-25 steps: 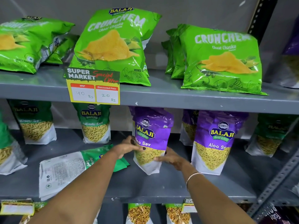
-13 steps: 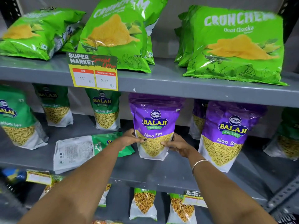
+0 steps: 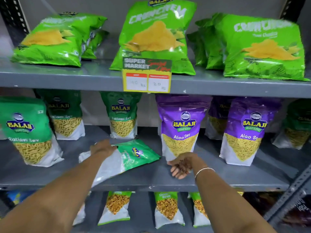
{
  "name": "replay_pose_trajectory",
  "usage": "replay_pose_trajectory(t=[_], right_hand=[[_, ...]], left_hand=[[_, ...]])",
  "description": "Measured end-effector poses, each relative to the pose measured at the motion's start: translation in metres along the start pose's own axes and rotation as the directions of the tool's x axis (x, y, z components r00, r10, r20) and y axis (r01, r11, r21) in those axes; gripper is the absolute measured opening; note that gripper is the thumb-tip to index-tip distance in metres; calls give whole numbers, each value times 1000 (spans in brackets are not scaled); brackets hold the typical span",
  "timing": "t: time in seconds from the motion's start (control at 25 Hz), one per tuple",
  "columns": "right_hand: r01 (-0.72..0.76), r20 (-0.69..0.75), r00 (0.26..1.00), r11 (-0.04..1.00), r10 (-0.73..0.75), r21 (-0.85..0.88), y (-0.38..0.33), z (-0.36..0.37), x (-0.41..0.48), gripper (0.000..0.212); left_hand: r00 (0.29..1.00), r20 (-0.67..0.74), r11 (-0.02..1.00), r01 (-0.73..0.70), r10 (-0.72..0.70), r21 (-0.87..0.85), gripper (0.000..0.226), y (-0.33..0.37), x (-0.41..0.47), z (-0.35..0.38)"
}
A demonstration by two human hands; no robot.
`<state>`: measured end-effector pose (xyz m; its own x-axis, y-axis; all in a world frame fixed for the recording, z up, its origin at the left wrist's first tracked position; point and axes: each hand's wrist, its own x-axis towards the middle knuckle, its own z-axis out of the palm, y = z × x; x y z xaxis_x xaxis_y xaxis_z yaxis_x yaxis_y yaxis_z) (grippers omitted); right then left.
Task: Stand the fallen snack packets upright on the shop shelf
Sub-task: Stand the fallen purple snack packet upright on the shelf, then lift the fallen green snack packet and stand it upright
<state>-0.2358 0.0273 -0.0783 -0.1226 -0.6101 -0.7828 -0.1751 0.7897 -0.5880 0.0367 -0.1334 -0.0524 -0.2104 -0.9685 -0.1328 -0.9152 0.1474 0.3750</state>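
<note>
Both hands have left the purple packet, now upright, and the left hand, fingers seemingly closing on the fallen green packet, sits at its far edge, its length running left-right along the shelf, while the right hand hangs loosely open beside it.

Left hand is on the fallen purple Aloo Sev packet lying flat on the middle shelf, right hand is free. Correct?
Not quite: the fallen packet under the left hand is a green and white Balaji packet, not purple Aloo Sev. The purple Aloo Sev packet beside it stands upright. The head view shows this. The rest holds: it lies flat on the grey metal middle shelf, and the right hand holds nothing.
</note>
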Motion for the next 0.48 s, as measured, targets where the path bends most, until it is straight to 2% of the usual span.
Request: replay_pose_trajectory(t=[0.08,0.16,0.2,0.28,0.32,0.36,0.4,0.48], right_hand=[[19,0,1000,993,-19,118,-23,62,16,44],[64,-109,994,951,-32,302,-40,109,27,46],[108,-168,985,920,-47,377,-46,127,29,44],[177,-219,973,833,-69,525,-56,153,29,37],[206,-219,972,777,-89,595,-60,163,28,32],[248,-233,965,708,-121,661,-62,170,27,26],[298,-252,954,638,-165,710,-65,177,25,22],[362,-284,932,533,-225,765,-67,183,18,21]], left_hand=[[993,87,981,-57,74,-184,36,-42,13,-18],[962,228,949,-75,149,-306,15,-67,13,-31],[937,297,919,-58,185,-389,21,-77,17,-36],[869,456,864,71,191,-498,65,-93,29,-37],[832,527,849,142,176,-509,78,-100,35,-34],[781,600,841,201,171,-502,72,-103,37,-33],[718,672,838,245,181,-487,55,-104,37,-33],[648,740,865,255,179,-432,32,-101,28,-36]])
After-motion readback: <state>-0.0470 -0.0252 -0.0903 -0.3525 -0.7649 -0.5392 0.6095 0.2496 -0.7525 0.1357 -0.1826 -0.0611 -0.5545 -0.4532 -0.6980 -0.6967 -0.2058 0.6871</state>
